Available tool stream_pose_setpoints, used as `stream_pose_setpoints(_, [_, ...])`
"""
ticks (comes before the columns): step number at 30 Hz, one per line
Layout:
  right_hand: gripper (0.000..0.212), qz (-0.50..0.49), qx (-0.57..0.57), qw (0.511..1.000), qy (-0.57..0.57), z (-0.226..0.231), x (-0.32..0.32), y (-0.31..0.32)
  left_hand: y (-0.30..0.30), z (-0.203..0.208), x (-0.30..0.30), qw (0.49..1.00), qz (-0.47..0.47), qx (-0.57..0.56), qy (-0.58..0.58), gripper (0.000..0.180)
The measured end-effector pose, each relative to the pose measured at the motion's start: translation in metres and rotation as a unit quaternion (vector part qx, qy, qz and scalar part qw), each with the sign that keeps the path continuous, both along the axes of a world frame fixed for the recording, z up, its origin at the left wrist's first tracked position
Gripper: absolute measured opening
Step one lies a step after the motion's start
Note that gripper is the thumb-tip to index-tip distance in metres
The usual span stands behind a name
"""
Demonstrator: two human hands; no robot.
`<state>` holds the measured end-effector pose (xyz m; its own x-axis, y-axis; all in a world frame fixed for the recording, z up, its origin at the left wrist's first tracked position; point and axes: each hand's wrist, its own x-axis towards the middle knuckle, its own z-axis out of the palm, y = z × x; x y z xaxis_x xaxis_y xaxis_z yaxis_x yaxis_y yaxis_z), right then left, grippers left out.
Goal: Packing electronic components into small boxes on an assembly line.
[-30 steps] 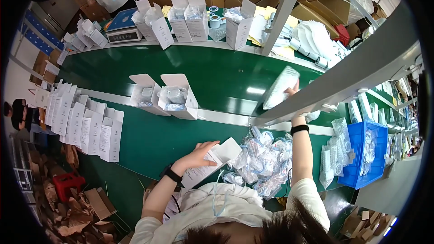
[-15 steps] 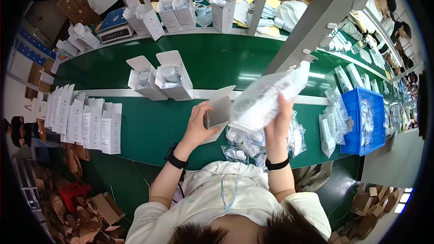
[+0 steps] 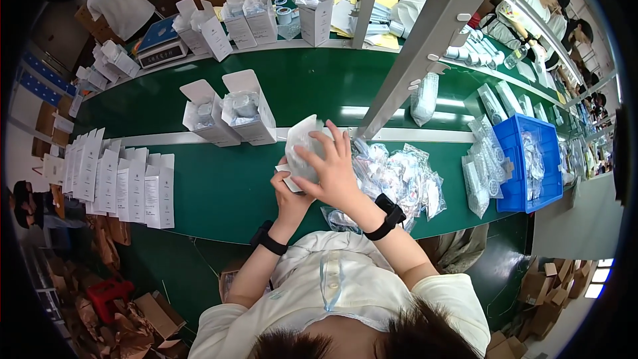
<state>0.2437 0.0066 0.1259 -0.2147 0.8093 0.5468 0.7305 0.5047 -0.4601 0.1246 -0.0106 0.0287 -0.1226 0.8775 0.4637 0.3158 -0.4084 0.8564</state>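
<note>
"Across the scene, what carries the work?"

"Green workbench (image 3: 219, 189), the largest item, running left to right on the near side of a pale metal rail (image 3: 425, 135)."

"Next in size?"

"Row of white cartons (image 3: 123, 183), upright and close-packed at the left, presumably to save room and stay within reach. Blue plastic bin (image 3: 512, 189) at the right, clear bags inside it. Heap of clear plastic bags (image 3: 405, 179) just right of the hands, likely put there for short reaches. Two open cartons (image 3: 249, 123) stand at the far edge by the rail, lids raised, bagged contents showing; their position appears to leave the near surface free."

"State of the hands?"

"Left hand (image 3: 292, 205) curls around a tilted white carton (image 3: 292, 184), gripping it low, in my judgement to steady it. Right hand (image 3: 335, 174) is open, fingers spread over the carton's mouth from the right, seemingly to guide or press what is there."

"Location and condition of the item handled?"

"Carton is held above the workbench, left of the heap and nearer than the two open cartons. White, narrow, upper end open; fingers cover much of it. At its mouth is what looks like a bubble-wrapped packet (image 3: 301, 159): greyish, translucent, surface blurred. How deep it sits, I cannot tell. No damage can be confirmed or excluded."
</note>
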Motion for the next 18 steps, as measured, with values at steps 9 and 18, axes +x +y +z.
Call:
stream_pose_setpoints(9, [0.021, -0.206, -0.212, 0.955, -0.027, -0.110, 0.088, 0.036, -0.019, -0.019, -0.045, 0.997, -0.061, -0.017, -0.043, 0.067])
stream_pose_setpoints(18, [0.032, -0.114, -0.147, 0.972, -0.146, -0.090, 0.087, 0.035, -0.001, 0.068, -0.045, 0.975, -0.013, -0.103, 0.196, 0.024])
